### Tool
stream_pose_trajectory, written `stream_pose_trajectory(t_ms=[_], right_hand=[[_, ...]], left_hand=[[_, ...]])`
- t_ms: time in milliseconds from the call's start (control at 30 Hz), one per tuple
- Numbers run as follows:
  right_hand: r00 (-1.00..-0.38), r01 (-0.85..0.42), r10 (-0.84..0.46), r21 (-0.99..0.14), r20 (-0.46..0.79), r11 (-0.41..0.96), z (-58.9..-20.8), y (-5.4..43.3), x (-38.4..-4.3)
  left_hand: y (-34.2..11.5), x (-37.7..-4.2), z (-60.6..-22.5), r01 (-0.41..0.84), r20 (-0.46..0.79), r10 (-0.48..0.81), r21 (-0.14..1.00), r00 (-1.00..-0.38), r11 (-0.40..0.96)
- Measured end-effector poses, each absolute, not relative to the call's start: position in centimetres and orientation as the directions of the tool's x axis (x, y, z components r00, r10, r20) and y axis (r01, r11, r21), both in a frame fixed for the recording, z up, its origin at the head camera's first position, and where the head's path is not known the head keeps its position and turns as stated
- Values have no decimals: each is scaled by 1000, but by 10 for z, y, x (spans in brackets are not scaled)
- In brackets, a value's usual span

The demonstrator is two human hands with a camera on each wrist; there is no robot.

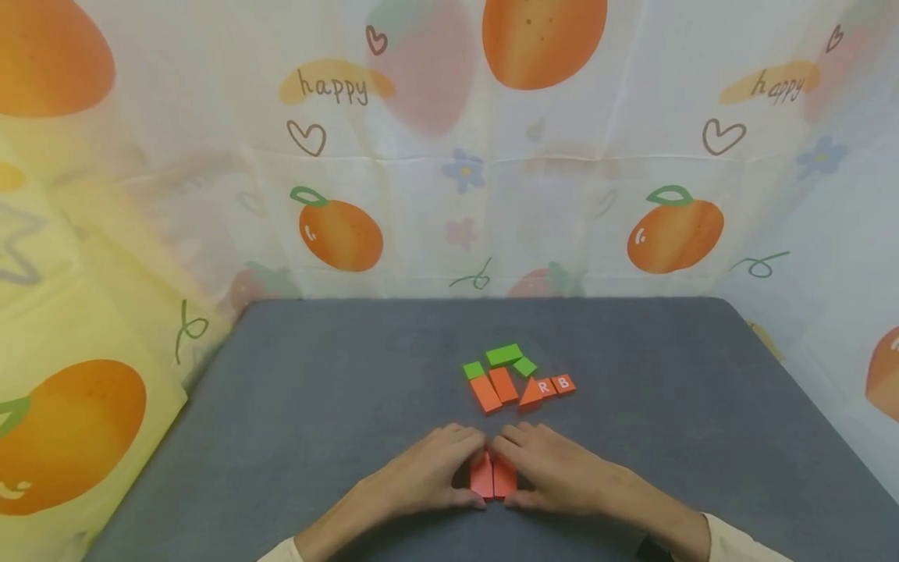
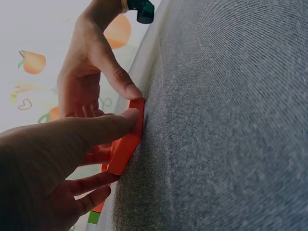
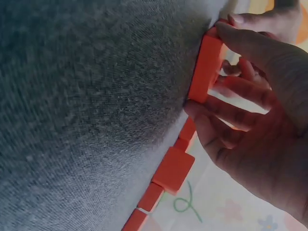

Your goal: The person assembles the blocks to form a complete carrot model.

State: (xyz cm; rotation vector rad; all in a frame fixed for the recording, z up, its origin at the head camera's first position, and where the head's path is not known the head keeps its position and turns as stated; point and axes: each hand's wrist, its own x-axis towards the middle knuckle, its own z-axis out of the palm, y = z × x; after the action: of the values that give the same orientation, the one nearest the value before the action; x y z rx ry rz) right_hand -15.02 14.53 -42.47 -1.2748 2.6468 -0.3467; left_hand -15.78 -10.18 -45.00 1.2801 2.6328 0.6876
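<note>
Two red-orange wooden blocks lie side by side on the table near its front, their long sides together: a left block (image 1: 481,479) and a right block (image 1: 504,479). My left hand (image 1: 437,470) grips the left block from its outer side, thumb at the near end and fingers at the far end. On the other side my right hand (image 1: 555,471) holds the right block in the same way. In the right wrist view, an orange block (image 3: 206,70) sits between the thumb and fingertips. Fingers hide the blocks' far ends in the head view.
Beyond the hands lies a loose group: green blocks (image 1: 503,356), orange rectangular blocks (image 1: 485,394), an orange triangular block (image 1: 531,395), and small orange blocks marked R (image 1: 544,387) and B (image 1: 563,383). A fruit-print cloth (image 1: 534,179) hangs behind the grey table (image 1: 316,375).
</note>
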Motion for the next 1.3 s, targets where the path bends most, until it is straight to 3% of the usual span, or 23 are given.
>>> stream_pose_trajectory(t_ms=[400,1300], right_hand=[[-660,-670,-747,-392,-75,631,-431,147,-151],[-692,-638,-721,-425,-51,642,-430,145,-150]], left_hand=[[-98,-159,-450,628,13,736,531,-677,568],[-89,-161,-452,603,48,712,574,-700,554]])
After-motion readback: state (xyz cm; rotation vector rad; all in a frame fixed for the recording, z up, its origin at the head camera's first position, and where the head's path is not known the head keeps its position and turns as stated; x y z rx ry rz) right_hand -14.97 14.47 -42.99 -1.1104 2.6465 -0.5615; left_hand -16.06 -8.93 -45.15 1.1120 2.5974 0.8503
